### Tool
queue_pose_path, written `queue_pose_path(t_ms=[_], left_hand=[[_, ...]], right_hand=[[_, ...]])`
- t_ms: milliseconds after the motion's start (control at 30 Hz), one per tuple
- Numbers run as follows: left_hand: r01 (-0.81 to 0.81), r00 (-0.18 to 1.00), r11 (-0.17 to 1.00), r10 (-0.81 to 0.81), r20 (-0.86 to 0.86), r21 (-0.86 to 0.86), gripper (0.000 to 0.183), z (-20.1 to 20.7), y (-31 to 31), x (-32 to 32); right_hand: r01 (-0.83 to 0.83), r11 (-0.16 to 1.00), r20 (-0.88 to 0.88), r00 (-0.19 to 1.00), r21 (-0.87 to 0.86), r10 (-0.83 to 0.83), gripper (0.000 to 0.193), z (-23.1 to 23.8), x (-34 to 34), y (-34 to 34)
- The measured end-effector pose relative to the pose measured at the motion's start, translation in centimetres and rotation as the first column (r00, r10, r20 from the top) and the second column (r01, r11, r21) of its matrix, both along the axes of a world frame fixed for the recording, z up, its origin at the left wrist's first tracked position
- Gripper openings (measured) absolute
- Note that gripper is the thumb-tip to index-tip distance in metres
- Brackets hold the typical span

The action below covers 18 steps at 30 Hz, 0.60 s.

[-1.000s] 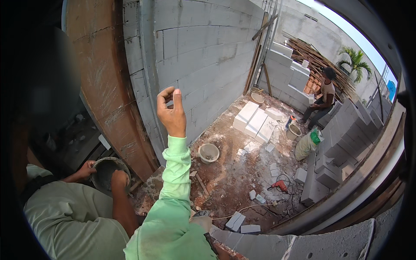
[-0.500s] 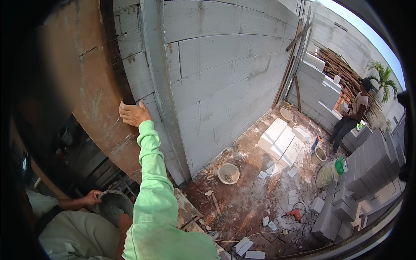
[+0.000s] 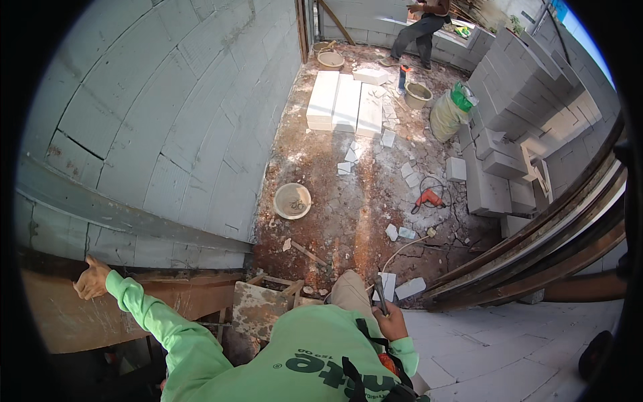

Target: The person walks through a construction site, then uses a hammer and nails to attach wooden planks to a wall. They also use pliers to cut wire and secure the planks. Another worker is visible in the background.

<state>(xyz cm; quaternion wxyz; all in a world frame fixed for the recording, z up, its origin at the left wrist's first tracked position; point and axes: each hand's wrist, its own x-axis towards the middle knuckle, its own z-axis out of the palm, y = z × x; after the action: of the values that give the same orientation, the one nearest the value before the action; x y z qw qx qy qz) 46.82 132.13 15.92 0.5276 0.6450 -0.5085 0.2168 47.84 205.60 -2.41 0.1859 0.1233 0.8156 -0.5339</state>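
My left hand (image 3: 92,279) rests with thumb apart on the upper edge of a brown, smeared board (image 3: 154,295), close to the grey block wall (image 3: 167,114). My right hand (image 3: 392,323) is low in front of me, fingers wrapped round a slim hand tool (image 3: 380,292) with a dark grey shaft. The tool's kind is unclear. A metal post (image 3: 134,221) runs up the wall beside the board.
Below me lies a worn wooden platform (image 3: 258,315). The floor holds a round tub (image 3: 277,206), pale blocks (image 3: 345,100), a red power drill (image 3: 429,198) with cable, broken pieces, and a sack (image 3: 445,117). Stacked blocks (image 3: 529,80) stand right; another person (image 3: 423,33) is at the back.
My view has swung left-to-right and down, bringing my right hand and its tool into sight. My left hand stays at the board's edge. The nearby person with a bucket is out of view.
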Motion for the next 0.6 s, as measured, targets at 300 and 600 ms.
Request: queue_pose_path(t_ms=[300, 600], left_hand=[[-0.315, 0.949, 0.946, 0.313, -0.040, -0.078, 0.106, -2.8, -8.6, 5.2], [-0.436, 0.853, 0.900, 0.419, -0.311, 0.017, 0.117, -8.7, -5.0, 1.6]], right_hand=[[-0.071, 0.996, -0.010, 0.997, 0.049, 0.072, 0.019, -5.2, -20.8, 1.5], [-0.287, 0.945, -0.176, 0.934, 0.156, 0.312, 0.021, -3.5, -54.9, -1.7]])
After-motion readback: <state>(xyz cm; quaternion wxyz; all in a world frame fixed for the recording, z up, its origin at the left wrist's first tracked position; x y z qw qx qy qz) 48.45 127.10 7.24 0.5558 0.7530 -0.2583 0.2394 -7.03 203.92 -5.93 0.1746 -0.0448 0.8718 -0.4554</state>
